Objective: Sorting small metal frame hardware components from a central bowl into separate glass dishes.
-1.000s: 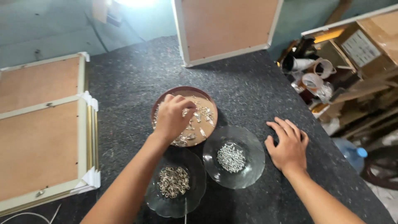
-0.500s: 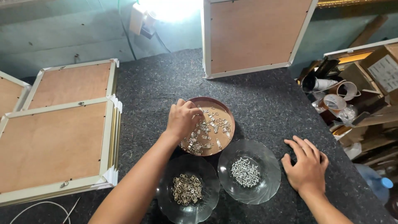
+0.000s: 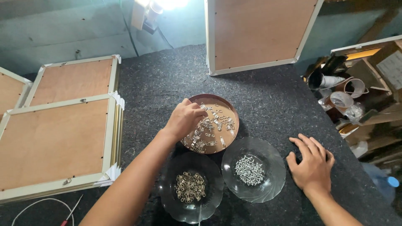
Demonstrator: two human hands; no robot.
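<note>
Head view shows the left hand (image 3: 184, 119) curled, fingertips down among small metal hangers (image 3: 209, 132) in the brown round dish (image 3: 232, 109); whether it pinches one is unclear. Right hand (image 3: 312, 161) lies flat, holding nothing, beside the glass plate of screws (image 3: 248, 170). Picking looks barely begun.

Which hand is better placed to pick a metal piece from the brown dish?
Left. The left hand is already in the brown dish, fingers on the metal pieces. The right hand rests flat on the table.

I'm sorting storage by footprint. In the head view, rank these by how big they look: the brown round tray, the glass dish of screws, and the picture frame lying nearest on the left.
1. Picture frame, clearly largest.
2. Glass dish of screws and brown round tray: look about alike, so unranked.
</note>
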